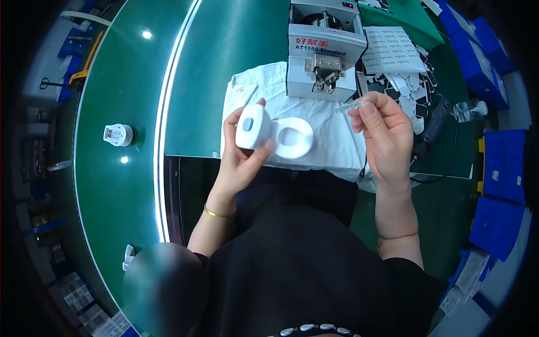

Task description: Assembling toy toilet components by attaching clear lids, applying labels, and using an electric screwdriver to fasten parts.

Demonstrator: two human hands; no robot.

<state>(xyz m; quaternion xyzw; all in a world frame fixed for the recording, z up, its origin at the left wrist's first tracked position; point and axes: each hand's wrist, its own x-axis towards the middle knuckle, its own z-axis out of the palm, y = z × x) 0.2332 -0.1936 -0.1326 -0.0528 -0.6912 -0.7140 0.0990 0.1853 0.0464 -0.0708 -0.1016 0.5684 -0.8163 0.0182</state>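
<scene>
Over cloth edge (337, 165), left hand (238, 168) holds white device (268, 129) (right hand (388, 135) apart).

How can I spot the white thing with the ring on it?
Find the big machine at the top, then the white cloth below it. Over the cloth, the person's left grip holds the white thing. Unlike the thin strip in the right grip, it's chunky, with a grey patch and a ring-shaped end.

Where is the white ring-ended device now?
Upper middle of the head view: the white ring-ended device is held in the left hand, over the white cloth, below and to the left of the grey-white machine.
</scene>
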